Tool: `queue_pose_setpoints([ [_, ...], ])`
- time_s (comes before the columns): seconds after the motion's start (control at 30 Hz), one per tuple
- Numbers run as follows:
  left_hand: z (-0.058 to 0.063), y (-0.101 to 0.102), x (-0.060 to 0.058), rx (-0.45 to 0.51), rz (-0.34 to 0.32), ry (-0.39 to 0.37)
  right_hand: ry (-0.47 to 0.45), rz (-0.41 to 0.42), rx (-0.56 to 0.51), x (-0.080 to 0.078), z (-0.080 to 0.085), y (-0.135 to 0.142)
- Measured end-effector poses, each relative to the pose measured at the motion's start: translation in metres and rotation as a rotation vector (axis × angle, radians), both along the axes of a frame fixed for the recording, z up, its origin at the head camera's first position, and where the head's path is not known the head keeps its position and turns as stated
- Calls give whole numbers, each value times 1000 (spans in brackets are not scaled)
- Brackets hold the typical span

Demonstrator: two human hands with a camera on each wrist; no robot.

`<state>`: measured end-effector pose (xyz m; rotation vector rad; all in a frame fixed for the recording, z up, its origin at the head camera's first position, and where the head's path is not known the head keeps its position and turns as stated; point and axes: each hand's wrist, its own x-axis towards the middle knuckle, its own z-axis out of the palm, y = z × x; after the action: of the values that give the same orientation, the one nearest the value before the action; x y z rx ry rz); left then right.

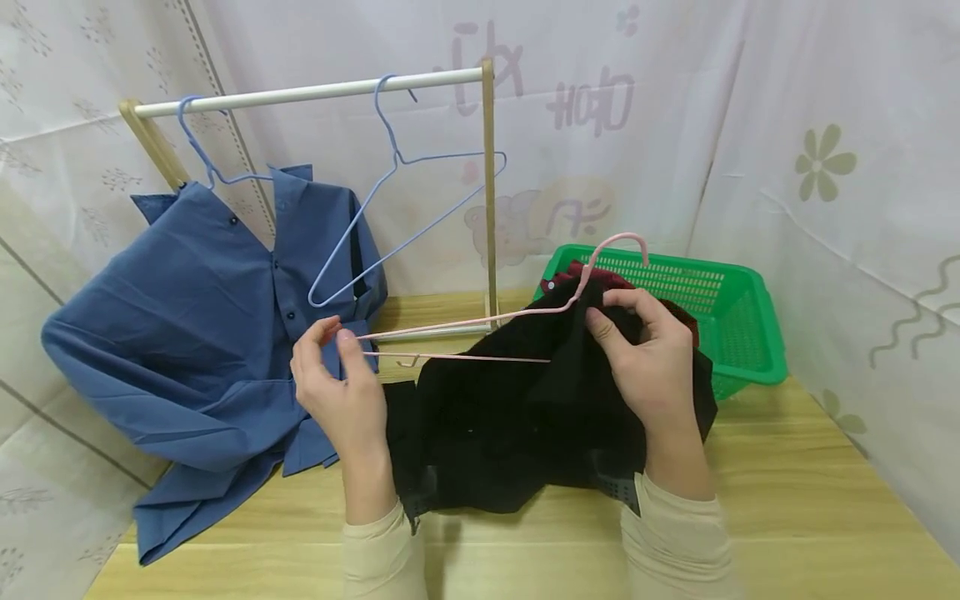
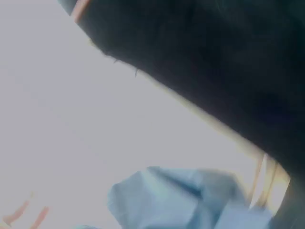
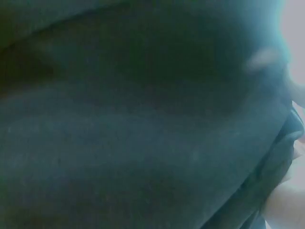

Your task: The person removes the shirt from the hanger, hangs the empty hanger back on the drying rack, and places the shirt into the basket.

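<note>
My left hand point(image 1: 341, 383) pinches one end of a pink hanger point(image 1: 540, 311) between thumb and fingers. The hanger slants up to the right, its hook above the cloth. With my right hand point(image 1: 656, 358) I pinch a black garment point(image 1: 510, 433) just beside the hanger's neck. The hanger's right arm is hidden under this cloth, which droops between my forearms over the table. Dark fabric point(image 3: 143, 143) fills most of the right wrist view. In the left wrist view the black cloth point(image 2: 214, 62) covers the upper right, with a bit of pink hanger at its edge.
A rack point(image 1: 300, 93) with a white rail and wooden posts stands behind. From it hang a blue shirt point(image 1: 210, 317) at left and a bare blue hanger point(image 1: 393, 158). At the back right, a green basket point(image 1: 750, 333) holds dark red cloth point(image 1: 611, 279). The wooden table point(image 1: 817, 500) lies below.
</note>
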<state>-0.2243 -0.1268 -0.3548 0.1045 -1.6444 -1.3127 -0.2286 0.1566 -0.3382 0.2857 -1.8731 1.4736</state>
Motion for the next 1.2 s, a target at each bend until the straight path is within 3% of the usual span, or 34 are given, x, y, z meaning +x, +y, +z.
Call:
queue_pose_setpoints([
  [0.07, 1, 6, 2, -274, 66, 56, -34, 23, 24, 0, -1, -5],
  [0.17, 4, 16, 6, -585, 32, 109, -35, 63, 59, -1, -2, -11],
  [0.23, 5, 21, 8, -700, 11, 112, -18, 77, 100, -2, -3, -13],
  [0.33, 5, 27, 9, -791, -11, 95, 16, 89, 164, -1, -6, -15],
  [0.5, 2, 30, 11, -835, 18, 75, 19, 127, 243, 0, -9, -18],
  [0.7, -1, 27, 11, -784, 104, 121, -168, 204, 358, 3, -7, -23],
  [0.77, -3, 26, 10, -775, 115, 144, -185, 198, 384, 4, -7, -24],
  [1.0, -5, 27, 8, -764, 121, 174, -70, 116, 402, 1, -11, -27],
  [1.2, -4, 23, 7, -754, 125, 184, -39, 100, 400, -1, -12, -29],
])
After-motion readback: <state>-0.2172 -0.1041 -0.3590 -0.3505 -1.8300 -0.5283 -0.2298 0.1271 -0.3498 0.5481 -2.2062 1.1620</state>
